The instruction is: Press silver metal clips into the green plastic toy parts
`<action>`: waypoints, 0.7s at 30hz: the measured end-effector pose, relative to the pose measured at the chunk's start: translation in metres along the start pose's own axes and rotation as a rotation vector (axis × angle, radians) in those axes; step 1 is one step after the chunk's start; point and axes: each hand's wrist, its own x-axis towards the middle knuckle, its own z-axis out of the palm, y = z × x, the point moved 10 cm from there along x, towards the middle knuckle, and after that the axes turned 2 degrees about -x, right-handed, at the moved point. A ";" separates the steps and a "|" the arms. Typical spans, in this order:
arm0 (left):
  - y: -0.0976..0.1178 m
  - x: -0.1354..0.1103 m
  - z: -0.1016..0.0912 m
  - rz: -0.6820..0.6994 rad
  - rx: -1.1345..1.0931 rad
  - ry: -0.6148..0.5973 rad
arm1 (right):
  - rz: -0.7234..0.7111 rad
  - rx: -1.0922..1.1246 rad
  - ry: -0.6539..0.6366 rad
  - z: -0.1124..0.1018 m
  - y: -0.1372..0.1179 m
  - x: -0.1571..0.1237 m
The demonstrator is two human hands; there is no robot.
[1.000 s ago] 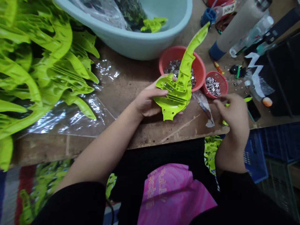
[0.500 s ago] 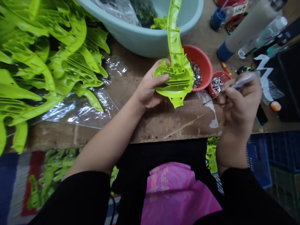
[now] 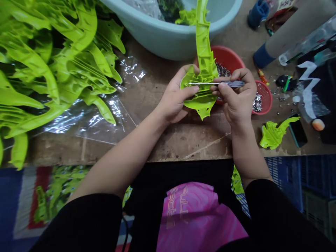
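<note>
In the upper middle of the frame, the left hand [image 3: 173, 98] grips a lime-green plastic part [image 3: 205, 63]. The right hand [image 3: 239, 99] is closed around a thin-shafted tool [image 3: 235, 84], its shaft across the part.

Two hands [image 3: 170, 98] [image 3: 240, 103], one held green part [image 3: 204, 57], one thin tool [image 3: 236, 84], two red containers [image 3: 232, 54] [image 3: 267, 101], one tub [image 3: 162, 38], one green heap [image 3: 49, 85]

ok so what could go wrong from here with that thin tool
The thin tool might slip from the green part and jab the left hand, whose thumb is near the tip. The right hand could also knock the red bowl just beyond, perhaps spilling its metal pieces.
</note>
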 end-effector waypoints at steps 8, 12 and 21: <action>0.008 -0.011 0.012 -0.021 -0.126 0.007 | -0.005 -0.220 0.110 -0.016 -0.019 -0.009; 0.007 -0.013 0.013 -0.037 -0.145 0.021 | 0.087 -0.214 0.067 -0.015 -0.009 -0.006; 0.010 -0.015 0.018 -0.014 -0.094 -0.019 | 0.107 -0.181 0.026 -0.012 -0.005 -0.004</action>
